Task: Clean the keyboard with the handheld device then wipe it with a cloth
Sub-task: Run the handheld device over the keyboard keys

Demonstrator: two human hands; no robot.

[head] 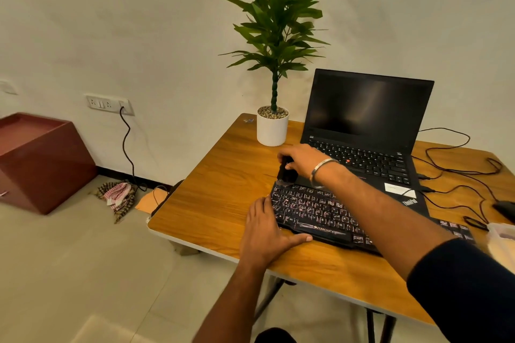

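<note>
Two hands, one keyboard, one handheld device on a wooden table.

One left hand [264, 234] lies flat at the left end of the keyboard [315, 211], fingers straight, thumb spread along its front edge. One right hand [299, 160] grips the black handheld device [285, 172], fingers curled round it, its tip on the keyboard's far-left corner. Behind: one potted plant [272, 127], one open laptop [365, 131].
</note>
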